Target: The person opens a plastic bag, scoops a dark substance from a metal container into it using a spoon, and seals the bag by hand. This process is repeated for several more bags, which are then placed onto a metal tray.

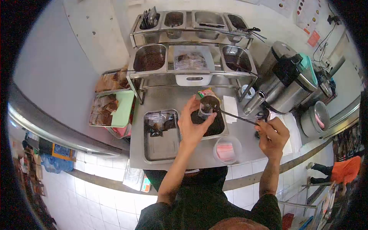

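Note:
A small clear cup (206, 110) is held between the thumb and fingers of my left hand (193, 124), above a metal pan of dark contents (216, 128). My right hand (273, 136) is closed round the handle of a long dark ladle (239, 117). The ladle's bowl end is at the cup's mouth; how much it holds cannot be made out. Left of my left hand lies a metal tray (162, 147) with dark packets at its back. A round tub (227, 150) holding pink-and-white packets stands near the front edge.
A two-level metal rack (191, 73) with pans stands behind. On the left is a green tray (123, 111) of brown packets. Large steel urns (289, 86), a steel cylinder (254, 102) and a metal bowl (315, 119) are at right. A person in orange (345, 170) is at far right.

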`<state>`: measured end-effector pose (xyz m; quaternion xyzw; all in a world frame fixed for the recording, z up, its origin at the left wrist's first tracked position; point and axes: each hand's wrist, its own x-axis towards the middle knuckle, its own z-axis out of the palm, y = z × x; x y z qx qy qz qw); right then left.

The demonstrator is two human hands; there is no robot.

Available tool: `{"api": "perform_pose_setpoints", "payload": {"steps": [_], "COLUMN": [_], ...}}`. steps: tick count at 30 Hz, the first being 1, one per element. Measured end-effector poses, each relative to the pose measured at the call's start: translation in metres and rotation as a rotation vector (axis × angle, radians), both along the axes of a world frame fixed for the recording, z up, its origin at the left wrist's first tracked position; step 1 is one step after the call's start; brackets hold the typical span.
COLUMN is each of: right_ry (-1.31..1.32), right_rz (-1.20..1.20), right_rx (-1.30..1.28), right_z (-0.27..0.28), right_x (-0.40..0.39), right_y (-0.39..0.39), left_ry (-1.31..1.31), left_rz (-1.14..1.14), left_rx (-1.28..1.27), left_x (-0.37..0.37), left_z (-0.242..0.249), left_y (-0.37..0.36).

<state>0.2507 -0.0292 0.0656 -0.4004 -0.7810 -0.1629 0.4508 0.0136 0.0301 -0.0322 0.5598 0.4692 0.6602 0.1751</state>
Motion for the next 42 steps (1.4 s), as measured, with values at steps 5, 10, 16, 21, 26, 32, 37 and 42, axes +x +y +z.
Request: {"api": "perform_pose_setpoints", "payload": {"steps": [5,10,16,21,26,32,37,42], "right_ry": [0.069,0.240,0.589,0.761,0.257,0.095,0.379,0.580], "right_rz": [-0.024,-0.037,0.078,0.042,-0.067,-0.027,0.136,0.296], "right_rx": [-0.119,-0.331,-0.534,-0.734,-0.806,-0.423,-0.266,-0.302], "right_z": [-0.001,-0.003,-0.027,-0.050,-0.094,-0.076,-0.066,-0.068], "right_x": [0.003,0.008,0.031,0.050,0.031,-0.041,-0.102,-0.114], "right_y": [0.000,0.004,0.025,0.040,0.043,0.040,0.044,0.050], "left_ry": [-0.022,-0.019,-0.005,-0.061,-0.069,-0.061,-0.196,-0.240], "left_rz": [-0.032,-0.039,-0.070,-0.096,-0.078,-0.095,-0.184,-0.217], "left_rx": [0.015,0.021,-0.015,-0.016,0.026,0.018,-0.028,0.008], "left_x": [0.001,0.003,0.005,0.006,0.003,0.002,0.003,-0.009], "left_z": [-0.002,-0.008,-0.004,-0.006,-0.005,0.003,0.011,0.017], "left_y": [0.002,0.006,0.002,0.000,-0.002,-0.010,-0.020,-0.028]}}
